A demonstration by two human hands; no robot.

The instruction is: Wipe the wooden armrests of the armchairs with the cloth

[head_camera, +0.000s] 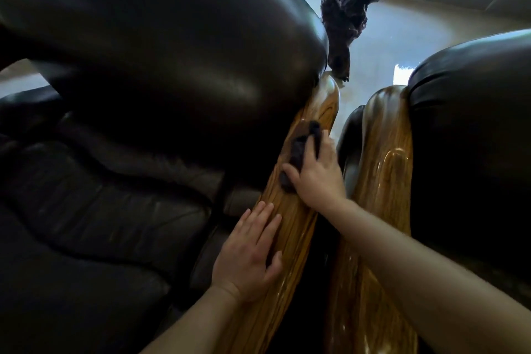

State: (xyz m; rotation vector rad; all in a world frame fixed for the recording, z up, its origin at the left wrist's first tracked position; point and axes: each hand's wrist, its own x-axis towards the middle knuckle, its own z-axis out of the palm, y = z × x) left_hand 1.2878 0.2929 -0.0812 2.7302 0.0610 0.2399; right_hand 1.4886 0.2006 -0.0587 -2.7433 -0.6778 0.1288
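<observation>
Two glossy wooden armrests run side by side away from me. The left armrest (290, 210) belongs to the dark leather armchair (143, 66) on the left; the right armrest (385, 169) belongs to the second armchair (474, 123). My right hand (319, 175) presses a dark cloth (298, 152) flat onto the left armrest, about halfway along it. My left hand (250, 253) lies flat, fingers spread, on the same armrest nearer to me and holds nothing.
A dark gnarled wood sculpture (347, 3) stands on the pale floor (402, 37) beyond the armrests' far ends. A narrow dark gap (324, 238) separates the two armrests. The leather seat cushion (86, 210) fills the lower left.
</observation>
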